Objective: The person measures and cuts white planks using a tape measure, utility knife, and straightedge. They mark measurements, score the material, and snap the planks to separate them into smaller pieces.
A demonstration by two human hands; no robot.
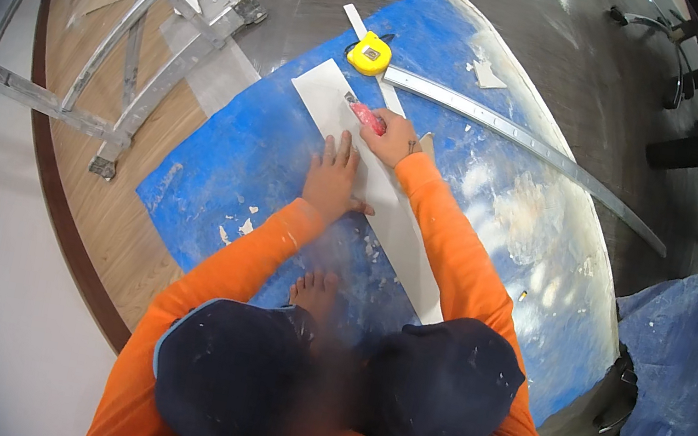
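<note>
Blue sheeting (228, 159) covers part of the floor (315, 11), a white strip (397, 236) lying on it. The left hand (332, 182) rests on the strip, fingers extended; the right hand (393, 137) is clamped around a red tool (365, 115) above it, near a tape measure (369, 54).

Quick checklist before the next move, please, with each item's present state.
1. Red tool gripped: ok, in the right hand.
2. Board steadied: ok, the left hand's fingers lie on it.
3. Tool tip clear of left fingers: ok, though they are near.
4. Blade extension: cannot tell, too small.
5. Ruler laid along the board: not ok, it angles off to the right.
6. Bare foot off the board: ok.
</note>
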